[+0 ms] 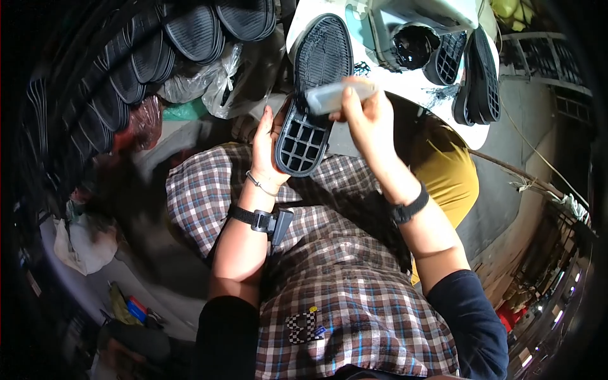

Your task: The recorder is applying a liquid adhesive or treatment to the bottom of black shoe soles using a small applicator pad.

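Note:
My left hand (269, 149) holds a black shoe sole (305, 144) by its side near the heel, thumb stretched up along the edge. Toe upward, the sole reaches over the white work surface (373, 73). Open square cells fill its heel, while the front is ribbed and smeared with shiny black paste. In my right hand (364, 114) is a pale, flat-handled brush (339, 96), blurred by motion. Its dark end is over the sole's middle; contact there cannot be made out. Beyond stands a round pot (415, 47) with wet black paste inside.
Two upright soles (484, 76) lean at the white surface's right edge, near another gridded sole (448, 60). Stacked black soles (193, 31) curve along the upper left, above clear plastic bags (237, 82). A checked cloth (342, 278) covers my lap. Black smears mark the surface.

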The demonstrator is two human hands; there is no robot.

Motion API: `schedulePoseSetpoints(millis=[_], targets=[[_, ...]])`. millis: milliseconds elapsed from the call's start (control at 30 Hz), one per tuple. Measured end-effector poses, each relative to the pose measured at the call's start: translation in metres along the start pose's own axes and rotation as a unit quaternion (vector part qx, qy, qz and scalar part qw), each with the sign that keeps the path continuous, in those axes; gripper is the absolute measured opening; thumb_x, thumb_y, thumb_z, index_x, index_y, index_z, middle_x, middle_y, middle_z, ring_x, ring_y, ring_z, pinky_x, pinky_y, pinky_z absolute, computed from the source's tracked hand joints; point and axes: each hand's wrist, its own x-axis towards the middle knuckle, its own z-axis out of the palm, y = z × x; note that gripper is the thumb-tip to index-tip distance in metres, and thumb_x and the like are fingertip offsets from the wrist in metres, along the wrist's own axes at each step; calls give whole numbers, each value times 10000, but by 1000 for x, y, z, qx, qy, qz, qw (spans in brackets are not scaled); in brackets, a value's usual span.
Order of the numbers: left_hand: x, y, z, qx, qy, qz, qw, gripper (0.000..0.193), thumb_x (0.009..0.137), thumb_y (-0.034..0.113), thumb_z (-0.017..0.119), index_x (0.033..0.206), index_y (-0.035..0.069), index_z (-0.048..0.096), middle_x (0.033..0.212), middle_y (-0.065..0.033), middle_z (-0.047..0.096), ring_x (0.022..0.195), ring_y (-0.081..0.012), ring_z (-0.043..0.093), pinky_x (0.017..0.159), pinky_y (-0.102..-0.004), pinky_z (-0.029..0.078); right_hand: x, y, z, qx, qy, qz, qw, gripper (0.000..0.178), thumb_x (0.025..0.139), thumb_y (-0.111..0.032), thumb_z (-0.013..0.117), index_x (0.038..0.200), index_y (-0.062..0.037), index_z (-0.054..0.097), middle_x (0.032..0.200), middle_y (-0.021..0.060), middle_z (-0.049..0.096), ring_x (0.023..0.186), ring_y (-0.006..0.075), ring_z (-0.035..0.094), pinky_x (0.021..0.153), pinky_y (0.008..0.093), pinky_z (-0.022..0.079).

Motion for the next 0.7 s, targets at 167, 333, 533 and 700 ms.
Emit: schedulePoseSetpoints(millis=[167, 333, 533, 700], targets=[[2, 2, 7, -11, 5, 11, 1000, 648, 959, 577, 357, 1284, 40, 516, 1197, -192, 614, 1049, -342, 628, 909, -472, 519, -64, -14, -1, -91, -129, -1, 987, 213, 934, -102, 572, 1091, 37, 537, 800, 84, 645, 645, 98, 620, 578, 240, 516], [-2, 0, 13, 27, -18, 11, 999, 678, 953, 593, 354, 1277, 19, 513, 1182, -195, 618, 1033, -331, 634, 905, -453, 524, -25, -9, -6, 10, 0, 25, 1000, 234, 947, -135, 567, 1118, 21, 534, 845, 96, 651, 663, 103, 623, 611, 240, 527], [2, 0, 10, -9, -11, 28, 1000, 598, 949, 541, 442, 1281, 49, 513, 1178, -170, 625, 1040, -295, 637, 910, -433, 520, -48, -23, -6, -42, -147, 63, 986, 242, 956, -154, 564, 1129, 11, 529, 909, 95, 647, 702, 95, 620, 635, 237, 535], [-6, 5, 11, 14, -74, -9, 997, 583, 985, 527, 357, 1374, 103, 457, 1243, -117, 607, 1121, -267, 599, 962, -411, 488, -36, -10, -4, -8, -89, 51, 995, 229, 951, -142, 568, 1112, 14, 521, 869, 74, 631, 666, 102, 616, 610, 238, 522]])
